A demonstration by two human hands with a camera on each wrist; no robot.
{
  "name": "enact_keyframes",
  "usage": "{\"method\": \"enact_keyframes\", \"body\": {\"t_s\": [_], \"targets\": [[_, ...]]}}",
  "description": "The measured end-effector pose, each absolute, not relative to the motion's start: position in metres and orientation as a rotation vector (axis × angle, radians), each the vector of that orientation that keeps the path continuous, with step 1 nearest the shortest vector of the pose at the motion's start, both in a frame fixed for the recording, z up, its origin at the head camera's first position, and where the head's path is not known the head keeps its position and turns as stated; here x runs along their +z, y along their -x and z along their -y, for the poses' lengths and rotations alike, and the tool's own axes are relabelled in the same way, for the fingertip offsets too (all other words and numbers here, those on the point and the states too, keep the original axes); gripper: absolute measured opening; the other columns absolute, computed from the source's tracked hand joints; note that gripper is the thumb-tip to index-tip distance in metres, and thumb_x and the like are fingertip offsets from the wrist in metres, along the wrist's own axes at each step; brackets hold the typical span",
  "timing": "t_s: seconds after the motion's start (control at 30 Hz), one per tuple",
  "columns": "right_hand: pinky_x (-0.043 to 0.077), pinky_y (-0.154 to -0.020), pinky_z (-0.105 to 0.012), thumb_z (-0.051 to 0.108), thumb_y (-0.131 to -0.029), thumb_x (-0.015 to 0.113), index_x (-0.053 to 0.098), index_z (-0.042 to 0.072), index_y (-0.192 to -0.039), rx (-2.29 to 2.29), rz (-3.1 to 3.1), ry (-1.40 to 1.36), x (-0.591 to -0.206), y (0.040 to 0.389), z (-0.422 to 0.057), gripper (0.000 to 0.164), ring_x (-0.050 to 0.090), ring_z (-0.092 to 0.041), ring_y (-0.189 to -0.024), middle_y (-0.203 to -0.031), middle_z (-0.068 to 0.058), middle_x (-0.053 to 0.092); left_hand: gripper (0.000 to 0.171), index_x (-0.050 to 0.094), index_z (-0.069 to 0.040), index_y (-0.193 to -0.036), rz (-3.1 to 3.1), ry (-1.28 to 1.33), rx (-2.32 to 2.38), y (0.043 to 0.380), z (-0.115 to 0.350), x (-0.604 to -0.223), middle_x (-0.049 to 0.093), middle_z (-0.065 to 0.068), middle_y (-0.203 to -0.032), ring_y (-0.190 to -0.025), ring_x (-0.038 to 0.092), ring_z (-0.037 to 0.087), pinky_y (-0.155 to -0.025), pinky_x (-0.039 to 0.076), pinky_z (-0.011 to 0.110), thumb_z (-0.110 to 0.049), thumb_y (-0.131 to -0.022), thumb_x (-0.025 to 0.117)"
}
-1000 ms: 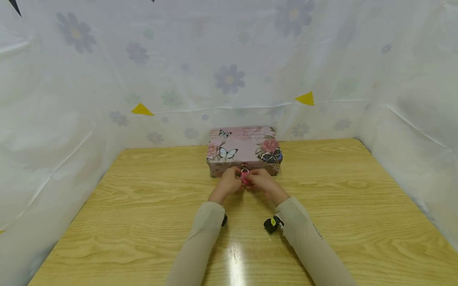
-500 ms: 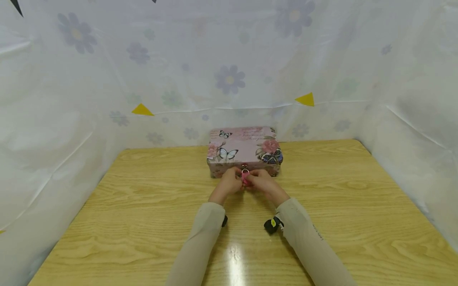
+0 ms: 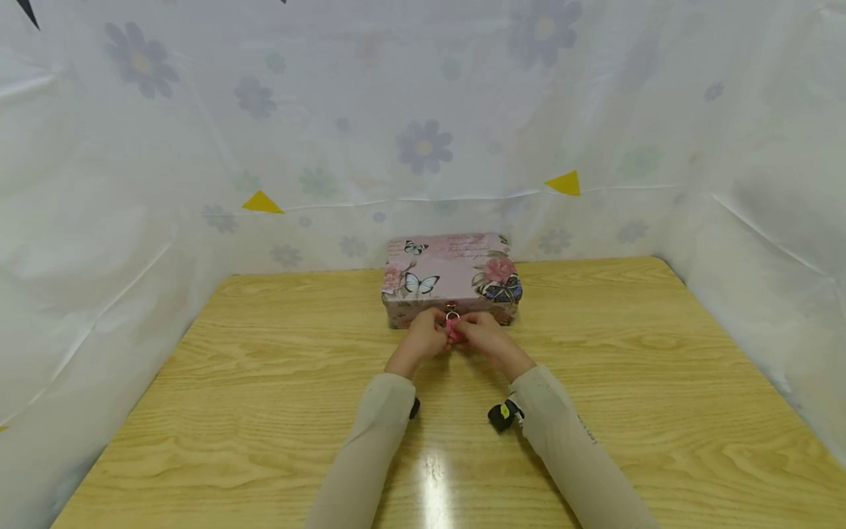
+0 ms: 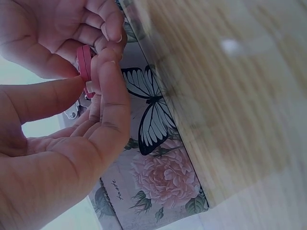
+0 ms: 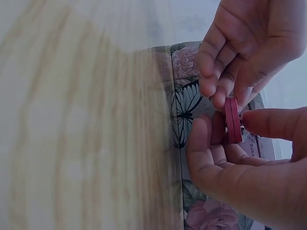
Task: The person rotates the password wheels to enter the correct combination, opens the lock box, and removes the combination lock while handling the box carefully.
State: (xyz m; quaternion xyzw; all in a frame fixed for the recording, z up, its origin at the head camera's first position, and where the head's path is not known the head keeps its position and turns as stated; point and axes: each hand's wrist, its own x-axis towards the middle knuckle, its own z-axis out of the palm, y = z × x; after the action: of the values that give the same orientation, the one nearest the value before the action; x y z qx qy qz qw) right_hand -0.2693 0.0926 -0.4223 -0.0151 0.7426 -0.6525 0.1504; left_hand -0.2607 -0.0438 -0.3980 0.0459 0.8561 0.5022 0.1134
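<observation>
A small pink-red padlock [image 3: 454,330] with a ring-shaped shackle stands at the metal clasp [image 3: 452,306] on the front of a pink box [image 3: 456,268] printed with roses and butterflies. The box lid is down. My left hand [image 3: 421,339] pinches the padlock from the left between thumb and fingers. From the right, my right hand [image 3: 492,339] holds it too, its thumb [image 5: 268,123] against the padlock face and its fingers curled behind. In the left wrist view the padlock body [image 4: 84,63] shows edge-on between both hands' fingertips. The fingers partly cover the padlock.
The box stands near the back edge of a wood-grain table [image 3: 277,389]. Behind it hangs a white flowered curtain [image 3: 357,147] with yellow triangles, and white sheeting closes in both sides. A black wrist-camera mount [image 3: 504,416] sits by the right sleeve.
</observation>
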Motion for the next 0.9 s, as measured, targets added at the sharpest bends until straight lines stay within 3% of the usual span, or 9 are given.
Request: {"method": "enact_keyframes", "body": {"t_s": [0.5,0.63,0.9], "targets": [[0.055,-0.078,-0.031,0.003,-0.098,0.046,0.053,-0.019,-0.116,-1.887,-2.099,0.036,-0.4234,0.2709,-0.0938,0.029,0.061,-0.012,-0.076,-0.096,-0.012,0.062,0.03,0.052,0.011,-0.115,-2.535,-0.136,1.435,0.2607,0.0438,-0.3987,0.053,0.006,-0.068,-0.065,0.062,0.022,-0.053,0.042,0.019,0.012,-0.085,0.049],[0.055,-0.078,-0.03,0.003,-0.098,0.047,0.053,-0.018,-0.116,-1.9,-2.092,0.012,-0.4238,0.2716,-0.0935,0.028,0.061,-0.012,-0.076,-0.094,-0.011,0.062,0.031,0.052,0.01,-0.117,-2.524,-0.129,1.433,0.2619,0.0434,-0.3984,0.058,0.011,-0.07,-0.063,0.06,0.02,-0.053,0.041,0.02,0.013,-0.085,0.049],[0.054,-0.077,-0.03,0.004,-0.098,0.047,0.054,-0.017,-0.117,-1.862,-2.143,0.018,-0.4238,0.2721,-0.0937,0.029,0.059,-0.011,-0.077,-0.09,-0.009,0.062,0.03,0.051,0.01,-0.116,-2.477,-0.103,1.482,0.2623,0.0427,-0.3994,0.064,0.022,-0.081,-0.07,0.065,0.029,-0.053,0.044,0.021,0.013,-0.087,0.05]]}}
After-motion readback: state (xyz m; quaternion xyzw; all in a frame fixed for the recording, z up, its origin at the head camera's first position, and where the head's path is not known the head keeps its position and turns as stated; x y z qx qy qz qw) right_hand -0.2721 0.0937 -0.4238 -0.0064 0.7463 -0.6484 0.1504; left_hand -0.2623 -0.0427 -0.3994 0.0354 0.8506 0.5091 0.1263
